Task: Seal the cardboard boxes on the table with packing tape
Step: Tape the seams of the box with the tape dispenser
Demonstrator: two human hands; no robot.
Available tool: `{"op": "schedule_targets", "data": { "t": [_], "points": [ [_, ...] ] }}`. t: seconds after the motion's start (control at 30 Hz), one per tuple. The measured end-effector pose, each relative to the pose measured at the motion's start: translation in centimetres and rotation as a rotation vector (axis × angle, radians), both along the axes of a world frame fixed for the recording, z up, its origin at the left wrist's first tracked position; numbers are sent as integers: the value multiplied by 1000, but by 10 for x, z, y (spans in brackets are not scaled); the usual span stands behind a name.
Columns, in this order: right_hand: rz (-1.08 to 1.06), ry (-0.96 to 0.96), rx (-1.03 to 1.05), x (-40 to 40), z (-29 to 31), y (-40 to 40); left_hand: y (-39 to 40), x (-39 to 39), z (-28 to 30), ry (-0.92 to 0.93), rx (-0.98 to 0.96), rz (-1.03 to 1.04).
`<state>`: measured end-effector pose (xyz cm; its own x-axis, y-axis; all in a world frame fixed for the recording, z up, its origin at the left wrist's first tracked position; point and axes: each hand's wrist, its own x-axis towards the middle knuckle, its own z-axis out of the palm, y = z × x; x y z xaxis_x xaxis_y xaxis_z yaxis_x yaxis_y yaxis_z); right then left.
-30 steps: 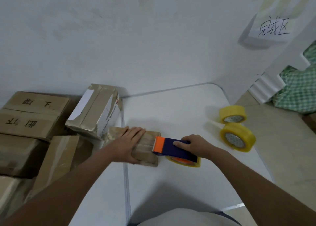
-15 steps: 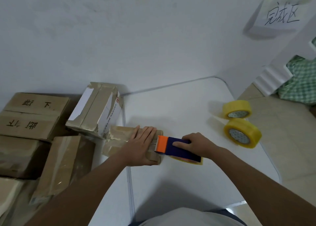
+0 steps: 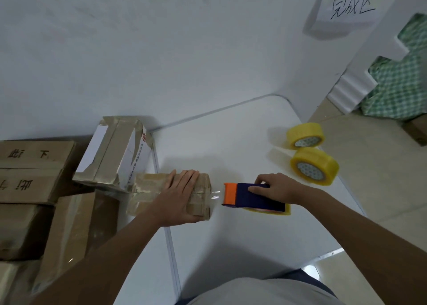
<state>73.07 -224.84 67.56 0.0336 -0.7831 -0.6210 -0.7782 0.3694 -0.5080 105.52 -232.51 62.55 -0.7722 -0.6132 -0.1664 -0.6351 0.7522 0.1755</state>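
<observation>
A small brown cardboard box [image 3: 147, 192] lies on the white table [image 3: 242, 152] near its middle seam. My left hand [image 3: 179, 197] presses flat on the box's right part, fingers pointing away from me. My right hand [image 3: 280, 188] grips a tape dispenser [image 3: 250, 197] with a blue body, an orange head and a yellow roll underneath. The dispenser sits just right of the box, a short gap apart. A clear strip of tape [image 3: 216, 195] stretches from the box's right end to the orange head.
A white and brown box [image 3: 115, 152] leans behind the small one. Several brown boxes [image 3: 30, 173] are stacked at the left. Two yellow tape rolls [image 3: 310, 162] stand near the table's right edge. A paper sign [image 3: 351, 4] hangs on the wall above.
My right hand has pulled the dispenser to the right, off the box's end, drawing out a strip of clear tape. My left hand has slid rightward over the box.
</observation>
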Motion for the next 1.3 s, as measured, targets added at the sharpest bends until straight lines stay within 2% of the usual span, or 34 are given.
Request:
{"op": "schedule_targets", "data": {
  "t": [0.07,0.13,0.27,0.5,0.9,1.0,1.1,1.23,1.3],
  "points": [
    [-15,-69,3,-3,5,1,0,0,0,1,2,0],
    [-3,-60,-58,-1,10,2,0,0,0,5,-1,0],
    [65,57,-159,17,17,-3,1,1,0,24,-7,-4],
    [146,291,-116,61,18,-21,2,1,-1,1,-16,-1],
    [130,473,-110,93,22,-40,2,-1,-1,5,-2,6],
    [174,588,-95,85,12,-29,4,0,1,-15,15,10],
    [74,555,-76,59,-2,-22,3,0,1,-15,16,16],
    [86,649,-273,45,-38,-24,1,-1,2,-11,28,10],
    [90,616,-311,46,-58,-18,-1,0,3,-23,32,-4]
  ]
}}
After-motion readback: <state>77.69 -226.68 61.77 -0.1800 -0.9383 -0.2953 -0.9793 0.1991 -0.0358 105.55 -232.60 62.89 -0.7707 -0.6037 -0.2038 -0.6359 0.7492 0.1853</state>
